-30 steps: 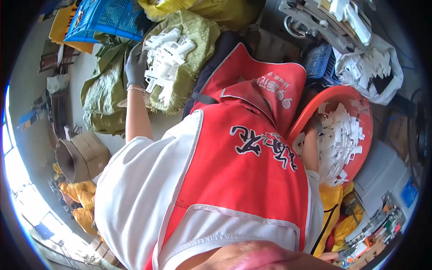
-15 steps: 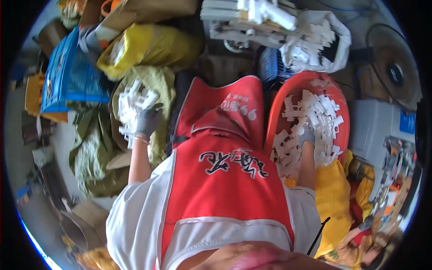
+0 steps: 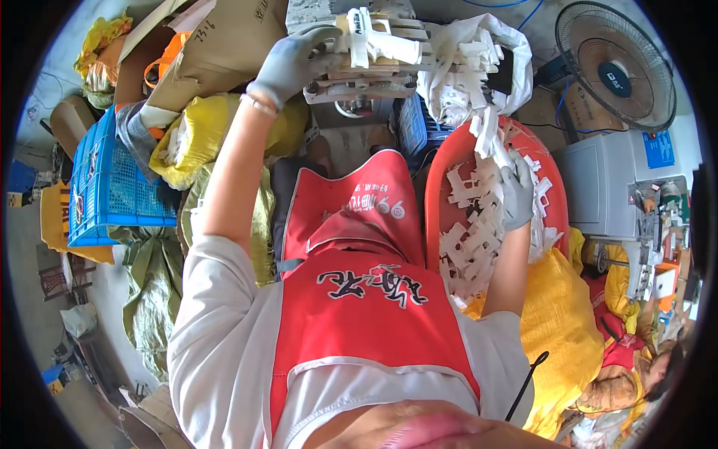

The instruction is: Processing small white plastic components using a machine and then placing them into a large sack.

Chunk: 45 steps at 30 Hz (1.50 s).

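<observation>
My left hand (image 3: 295, 66), in a grey glove, reaches to the near left end of a bench fixture (image 3: 359, 90). Its fingers are bent but apart, with nothing visible between them. On top of the fixture lies a white pistol-shaped plastic part (image 3: 385, 46) with a dark printed mark. My right hand (image 3: 517, 196), also gloved, is over a red basin (image 3: 437, 176) heaped with similar white parts (image 3: 475, 232). It is closed on a white plastic part (image 3: 490, 141) that sticks up beyond the fingers; how many pieces it grips I cannot tell.
A white sack (image 3: 516, 49) of white parts stands right of the fixture, above a blue crate (image 3: 422, 127). A fan (image 3: 617, 52) is at the far right. Yellow sacks (image 3: 557, 322), a blue basket (image 3: 120, 187) and a cardboard box (image 3: 224, 52) surround me. Another person's sleeve (image 3: 609, 393) shows lower right.
My left hand has left the sack of white parts at the left and moved up to the fixture. My right hand has risen from the heap with a white part. The view has shifted.
</observation>
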Tool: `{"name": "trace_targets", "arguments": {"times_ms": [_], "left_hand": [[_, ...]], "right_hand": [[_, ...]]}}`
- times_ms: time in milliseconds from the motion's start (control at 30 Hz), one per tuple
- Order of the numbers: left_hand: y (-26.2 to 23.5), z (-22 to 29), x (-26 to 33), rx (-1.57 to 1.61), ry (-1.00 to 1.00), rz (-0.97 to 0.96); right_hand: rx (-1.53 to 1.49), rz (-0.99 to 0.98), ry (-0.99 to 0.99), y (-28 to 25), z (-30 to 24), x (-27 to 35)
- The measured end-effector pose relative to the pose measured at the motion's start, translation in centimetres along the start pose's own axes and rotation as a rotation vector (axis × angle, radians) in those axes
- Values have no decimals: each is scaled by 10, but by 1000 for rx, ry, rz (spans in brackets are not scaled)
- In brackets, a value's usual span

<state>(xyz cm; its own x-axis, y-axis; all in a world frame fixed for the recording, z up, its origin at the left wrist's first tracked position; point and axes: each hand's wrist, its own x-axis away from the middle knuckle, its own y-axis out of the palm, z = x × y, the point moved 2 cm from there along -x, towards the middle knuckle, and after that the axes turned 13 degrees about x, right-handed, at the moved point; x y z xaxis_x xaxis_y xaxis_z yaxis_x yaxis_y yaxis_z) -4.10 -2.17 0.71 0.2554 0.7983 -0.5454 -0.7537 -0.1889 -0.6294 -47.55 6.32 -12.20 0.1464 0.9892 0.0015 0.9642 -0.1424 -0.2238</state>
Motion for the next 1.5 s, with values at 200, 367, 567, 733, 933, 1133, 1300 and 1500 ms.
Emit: {"name": "trace_targets", "arguments": {"times_ms": [200,367,567,733,933,1133,1300,1500], "left_hand": [[-5,-8,-20,33,-29,-46],[-33,-21,31,188,-115,318],[-55,-53,135,279,-350,466],[-63,-42,184,319,-458,477],[-57,-51,217,463,-516,569],[-42,-56,201,547,-503,579],[-42,-43,205,456,-587,593],[-46,-61,226,401,-635,599]], "right_hand": [[-476,-137,-94,40,-52,-30],[-116,-297,-360,108,-116,-71],[395,-481,-757,171,-140,-116],[619,-409,-954,188,-178,-116],[640,-332,-849,173,-174,-98],[635,-458,-696,192,-187,-108],[701,-419,-802,178,-192,-106],[577,-441,-689,198,-187,-115]]}}
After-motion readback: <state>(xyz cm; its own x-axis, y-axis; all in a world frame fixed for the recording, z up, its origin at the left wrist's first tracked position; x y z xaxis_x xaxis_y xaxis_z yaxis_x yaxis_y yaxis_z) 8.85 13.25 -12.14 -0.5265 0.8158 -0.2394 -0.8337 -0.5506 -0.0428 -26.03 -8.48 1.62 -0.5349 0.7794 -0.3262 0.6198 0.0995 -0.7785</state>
